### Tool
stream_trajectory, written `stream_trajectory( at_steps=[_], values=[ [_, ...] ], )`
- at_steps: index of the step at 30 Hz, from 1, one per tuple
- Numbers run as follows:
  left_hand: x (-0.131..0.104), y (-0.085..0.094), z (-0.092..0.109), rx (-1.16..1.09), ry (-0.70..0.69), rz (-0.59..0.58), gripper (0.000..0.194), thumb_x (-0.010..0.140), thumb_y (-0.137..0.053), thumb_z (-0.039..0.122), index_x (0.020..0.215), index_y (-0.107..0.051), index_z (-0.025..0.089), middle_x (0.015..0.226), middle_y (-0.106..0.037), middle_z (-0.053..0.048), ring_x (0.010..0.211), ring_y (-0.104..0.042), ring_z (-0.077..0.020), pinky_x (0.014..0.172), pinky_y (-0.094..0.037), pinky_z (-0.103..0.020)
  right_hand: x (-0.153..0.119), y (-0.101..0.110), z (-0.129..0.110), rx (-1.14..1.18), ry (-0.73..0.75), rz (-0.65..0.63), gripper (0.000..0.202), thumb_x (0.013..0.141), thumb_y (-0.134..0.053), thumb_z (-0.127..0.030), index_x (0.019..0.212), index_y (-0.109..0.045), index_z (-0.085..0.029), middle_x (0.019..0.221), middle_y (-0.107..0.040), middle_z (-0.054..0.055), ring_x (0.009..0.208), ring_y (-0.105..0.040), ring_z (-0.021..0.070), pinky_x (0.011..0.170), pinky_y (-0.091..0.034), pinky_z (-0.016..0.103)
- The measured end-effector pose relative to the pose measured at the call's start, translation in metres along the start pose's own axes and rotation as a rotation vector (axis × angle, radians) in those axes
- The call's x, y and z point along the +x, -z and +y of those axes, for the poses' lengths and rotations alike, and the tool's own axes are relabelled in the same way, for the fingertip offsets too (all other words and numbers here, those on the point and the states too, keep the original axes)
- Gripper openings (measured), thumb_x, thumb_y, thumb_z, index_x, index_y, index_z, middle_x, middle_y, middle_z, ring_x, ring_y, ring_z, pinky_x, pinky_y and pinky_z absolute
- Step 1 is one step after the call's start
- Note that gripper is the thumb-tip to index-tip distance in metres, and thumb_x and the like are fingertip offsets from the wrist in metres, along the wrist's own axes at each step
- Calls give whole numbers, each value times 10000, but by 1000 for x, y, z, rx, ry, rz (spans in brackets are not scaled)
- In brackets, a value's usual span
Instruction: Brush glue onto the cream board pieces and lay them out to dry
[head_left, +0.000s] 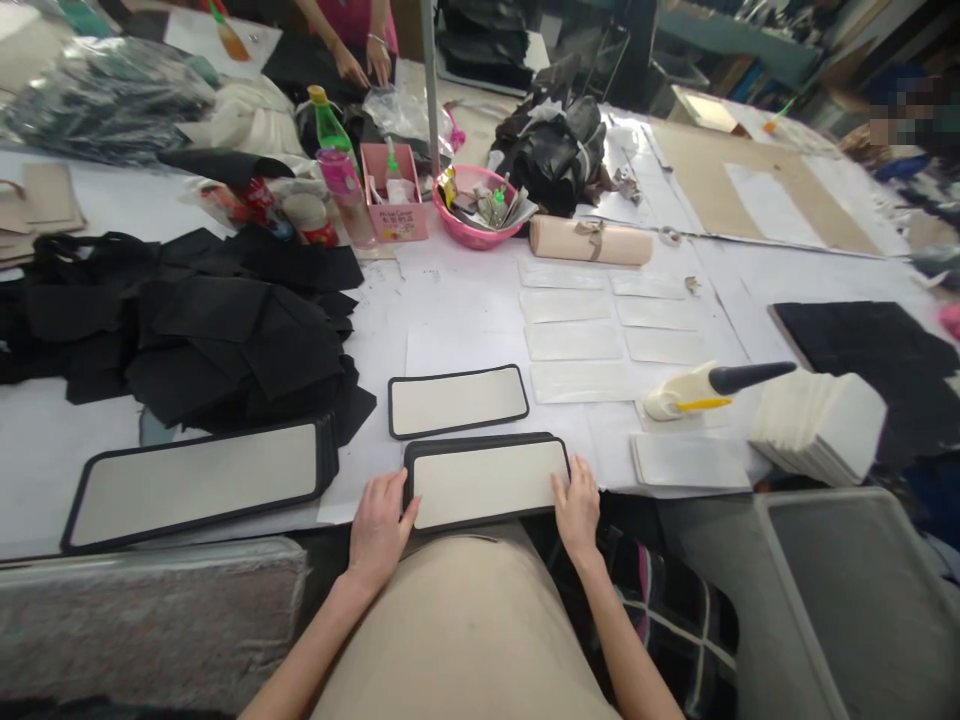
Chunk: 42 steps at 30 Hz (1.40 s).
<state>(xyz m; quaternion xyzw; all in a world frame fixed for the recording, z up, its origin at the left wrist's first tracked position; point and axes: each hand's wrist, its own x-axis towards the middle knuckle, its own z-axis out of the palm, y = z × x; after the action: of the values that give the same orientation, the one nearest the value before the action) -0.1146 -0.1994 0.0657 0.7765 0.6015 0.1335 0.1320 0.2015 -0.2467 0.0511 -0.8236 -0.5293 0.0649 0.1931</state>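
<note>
At the table's front edge, a small stack of white panels with black borders (491,483) lies between my two hands. My left hand (381,525) grips its left end, thumb on top and fingers along the side. The right end is held by my right hand (577,505) in the same way, with the thumb on the white face. Just beyond the stack lies a single black-edged white panel (458,402). Off to the left rests a longer pile of similar panels (199,485). The undersides of the held panels are hidden.
Black fabric pieces (225,320) are heaped at left. Clear strips (574,340) lie in rows right of centre. A glue bottle (686,390) and a stack of white boards (817,425) stand at right. Beyond are a pink basket (480,235) and another person's hands (364,65).
</note>
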Motion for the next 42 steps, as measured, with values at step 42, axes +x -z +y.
stream_trajectory(
  at_steps=[42],
  values=[
    [110, -19, -3, -92, 192, 201, 263, 894, -441, 397, 980, -596, 202, 978, -641, -67, 854, -621, -211, 731, -476, -312, 184, -21, 1, 61, -135, -164, 212, 897, -479, -255, 925, -678, -187, 922, -695, 41, 786, -647, 153, 707, -438, 242]
  ],
)
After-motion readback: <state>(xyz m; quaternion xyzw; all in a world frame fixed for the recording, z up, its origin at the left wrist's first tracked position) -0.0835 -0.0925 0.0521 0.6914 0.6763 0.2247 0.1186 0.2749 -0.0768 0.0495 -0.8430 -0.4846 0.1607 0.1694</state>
